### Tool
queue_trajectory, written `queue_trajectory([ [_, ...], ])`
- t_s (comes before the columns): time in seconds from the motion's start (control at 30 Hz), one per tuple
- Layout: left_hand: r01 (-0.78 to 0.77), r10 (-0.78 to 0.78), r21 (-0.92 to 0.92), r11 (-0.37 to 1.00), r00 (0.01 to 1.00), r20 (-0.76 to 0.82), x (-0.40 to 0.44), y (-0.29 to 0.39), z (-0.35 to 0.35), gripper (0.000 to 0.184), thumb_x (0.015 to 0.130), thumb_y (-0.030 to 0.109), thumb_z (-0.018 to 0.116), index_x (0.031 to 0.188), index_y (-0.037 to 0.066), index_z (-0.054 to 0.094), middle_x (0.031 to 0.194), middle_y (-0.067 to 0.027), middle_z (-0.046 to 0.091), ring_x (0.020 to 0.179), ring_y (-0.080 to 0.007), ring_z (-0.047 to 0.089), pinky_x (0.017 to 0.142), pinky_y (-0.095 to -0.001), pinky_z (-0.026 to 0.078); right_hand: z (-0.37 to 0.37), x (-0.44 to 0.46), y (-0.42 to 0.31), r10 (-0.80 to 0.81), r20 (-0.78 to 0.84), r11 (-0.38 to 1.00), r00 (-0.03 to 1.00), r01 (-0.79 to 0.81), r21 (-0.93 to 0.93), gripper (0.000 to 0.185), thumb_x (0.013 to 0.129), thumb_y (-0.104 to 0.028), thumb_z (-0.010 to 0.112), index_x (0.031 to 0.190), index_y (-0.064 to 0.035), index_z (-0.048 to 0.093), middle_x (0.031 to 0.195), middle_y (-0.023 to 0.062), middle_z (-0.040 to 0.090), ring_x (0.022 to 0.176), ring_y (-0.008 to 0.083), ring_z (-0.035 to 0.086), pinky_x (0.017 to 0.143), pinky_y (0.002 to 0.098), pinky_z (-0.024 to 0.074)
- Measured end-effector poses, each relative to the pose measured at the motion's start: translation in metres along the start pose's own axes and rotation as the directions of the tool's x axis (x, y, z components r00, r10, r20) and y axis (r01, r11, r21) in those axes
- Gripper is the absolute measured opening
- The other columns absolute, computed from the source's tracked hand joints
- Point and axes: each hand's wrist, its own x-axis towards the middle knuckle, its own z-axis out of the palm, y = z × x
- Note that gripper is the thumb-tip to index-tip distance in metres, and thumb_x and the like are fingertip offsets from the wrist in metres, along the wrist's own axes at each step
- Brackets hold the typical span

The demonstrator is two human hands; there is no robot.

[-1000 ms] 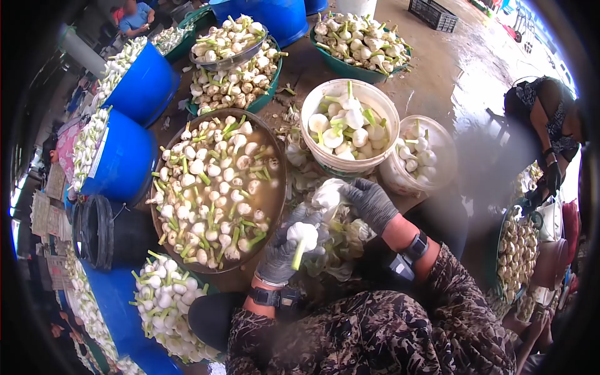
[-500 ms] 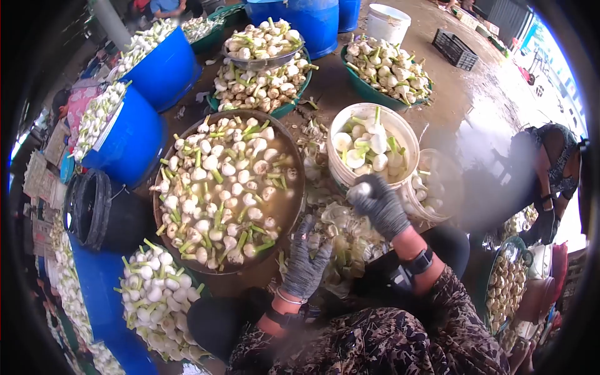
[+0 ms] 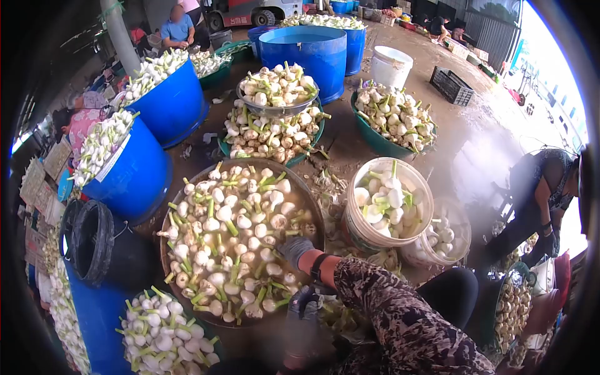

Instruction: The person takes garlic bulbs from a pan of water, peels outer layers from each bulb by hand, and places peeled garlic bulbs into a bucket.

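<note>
A wide basin (image 3: 317, 219) of brown water holds many floating garlic bulbs (image 3: 242, 221) with cut green stems. My right hand (image 3: 295, 250), in a grey glove, reaches over the basin's right side among the bulbs. Its fingertips are hidden, so whether it grips a bulb does not show. Below it, my left hand (image 3: 304, 306), also gloved, is near the basin's lower right rim. That hand is partly blurred and its fingers are unclear. To the right stands a white bucket (image 3: 357, 226) filled with peeled garlic.
Beside that bucket sits another pale bucket (image 3: 465, 247) with garlic. Garlic-filled blue tubs (image 3: 134, 175) line the left, near a black bucket (image 3: 94, 244). Behind the basin are heaped green tubs (image 3: 375, 139). A person (image 3: 544, 194) bends at the right.
My right hand has moved left from the white bucket, where it held a white bulb, to the basin. My left hand has moved lower, and the view has tilted up.
</note>
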Motion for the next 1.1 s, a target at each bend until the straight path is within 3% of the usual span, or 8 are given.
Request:
queue_trajectory([
  [0.17,-0.093,0.093,-0.036,0.995,0.996,-0.003,0.006,-0.005,-0.006,0.029,0.097,0.006,0.051,0.126,0.000,0.055,0.119,-0.0086,0.060,0.112,-0.0177,0.057,0.100,-0.0326,0.045,0.021,0.015,-0.007,0.010,0.063,0.998,0.998,-0.006,-0.062,0.035,0.095,-0.021,0.048,0.127,-0.0122,0.061,0.132,0.0126,0.059,0.118,0.0329,0.059,0.099,0.0478,0.0455],
  [0.3,-0.170,0.196,0.195,0.966,0.972,-0.126,0.020,-0.034,-0.015,0.034,0.099,0.004,0.049,0.132,-0.002,0.049,0.133,-0.0102,0.055,0.123,-0.0159,0.050,0.107,-0.0320,0.038,0.003,-0.039,0.009,-0.128,-0.298,0.989,0.946,0.101,-0.105,0.039,0.085,-0.030,0.057,0.123,-0.0186,0.060,0.113,0.0120,0.068,0.109,0.0320,0.063,0.105,0.0527,0.0330],
  [0.37,-0.060,-0.002,-0.237,0.970,0.967,-0.254,0.022,-0.042,-0.008,0.053,0.098,0.012,0.057,0.143,-0.002,0.034,0.137,-0.0120,0.049,0.127,-0.0194,0.047,0.109,-0.0326,0.037,-0.041,-0.090,0.008,-0.020,-0.215,0.970,0.976,0.071,0.232,0.047,0.082,-0.039,0.064,0.121,-0.0136,0.059,0.100,0.0169,0.069,0.096,0.0345,0.066,0.088,0.0447,0.0492],
  [0.43,0.013,-0.028,-0.063,0.998,0.970,-0.242,0.023,-0.009,-0.005,0.049,0.101,0.017,0.050,0.144,0.000,0.036,0.139,-0.0120,0.045,0.126,-0.0190,0.046,0.108,-0.0335,0.037,-0.048,-0.132,0.014,-0.044,-0.227,0.814,0.973,0.167,0.557,0.057,0.082,-0.034,0.075,0.129,-0.0082,0.055,0.111,0.0182,0.066,0.103,0.0290,0.065,0.090,0.0371,0.0497],
  [0.5,0.123,-0.199,-0.485,0.866,0.974,-0.108,0.021,0.005,0.009,0.049,0.097,0.014,0.057,0.142,0.003,0.041,0.135,-0.0113,0.049,0.118,-0.0191,0.052,0.101,-0.0331,0.044,-0.046,-0.174,0.019,-0.108,-0.371,0.626,0.922,0.353,0.696,0.057,0.083,-0.034,0.075,0.128,-0.0055,0.053,0.109,0.0169,0.067,0.101,0.0277,0.067,0.089,0.0375,0.0511],
  [0.6,0.039,0.025,-0.400,0.916,0.988,0.155,0.022,-0.024,0.017,0.046,0.097,0.014,0.058,0.139,0.003,0.044,0.130,-0.0131,0.054,0.113,-0.0212,0.056,0.099,-0.0343,0.047,-0.043,-0.215,0.020,-0.053,-0.388,0.247,0.920,0.389,0.887,0.057,0.086,-0.030,0.074,0.131,-0.0040,0.051,0.112,0.0139,0.066,0.105,0.0201,0.063,0.093,0.0343,0.0496],
  [0.9,0.155,-0.069,-0.515,0.843,0.981,0.182,0.008,-0.008,0.057,0.037,0.097,0.014,0.059,0.130,0.001,0.048,0.123,-0.0134,0.057,0.111,-0.0218,0.059,0.092,-0.0342,0.055,-0.048,-0.280,0.036,0.294,-0.588,0.680,0.754,0.268,0.683,0.023,0.085,-0.020,0.070,0.102,-0.0048,0.066,0.084,0.0141,0.067,0.075,0.0309,0.066,0.068,0.0395,0.0531],
  [1.1,-0.053,0.085,-0.198,0.979,0.984,0.159,0.010,-0.029,0.049,0.038,0.095,0.016,0.061,0.130,0.006,0.049,0.126,-0.0100,0.056,0.108,-0.0207,0.059,0.092,-0.0358,0.054,-0.040,-0.278,0.027,0.220,-0.665,0.916,0.714,0.083,0.393,0.012,0.081,-0.010,0.068,0.091,-0.0055,0.064,0.080,0.0174,0.063,0.074,0.0359,0.061,0.067,0.0422,0.0505],
])
